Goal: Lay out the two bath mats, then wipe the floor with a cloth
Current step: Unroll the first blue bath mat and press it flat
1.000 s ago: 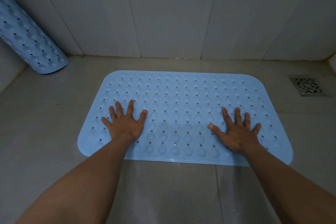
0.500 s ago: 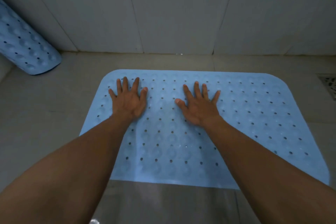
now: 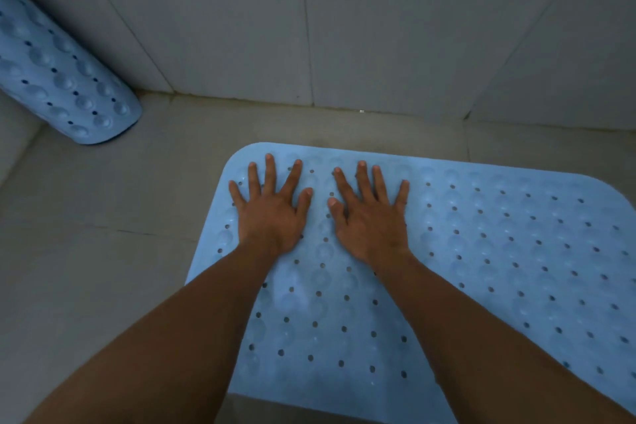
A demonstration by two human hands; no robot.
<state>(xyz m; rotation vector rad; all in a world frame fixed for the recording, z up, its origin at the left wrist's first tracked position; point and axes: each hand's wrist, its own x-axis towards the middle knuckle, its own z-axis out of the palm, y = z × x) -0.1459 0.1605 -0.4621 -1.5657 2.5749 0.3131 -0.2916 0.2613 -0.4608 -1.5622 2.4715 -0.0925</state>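
Pressing is being done on the first bath mat (image 3: 481,268), which is being flattened on the floor (image 3: 103,251) under the straight, widely spread fingers (image 3: 270,175) of the left hand (image 3: 272,217) and right hand (image 3: 371,224); nothing is being gripped. Laying-out is judged half done. The second bath mat (image 3: 62,79) is lying rolled, well left of and beyond the fingers, seemingly propped against the wall, so unrolling it is being called for next. No cloth or container is being shown.

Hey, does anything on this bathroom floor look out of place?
The rolled mat stands tilted in the far left corner, not laid out. The flat mat lies smooth under the left hand and right hand; no spill or damage shows.
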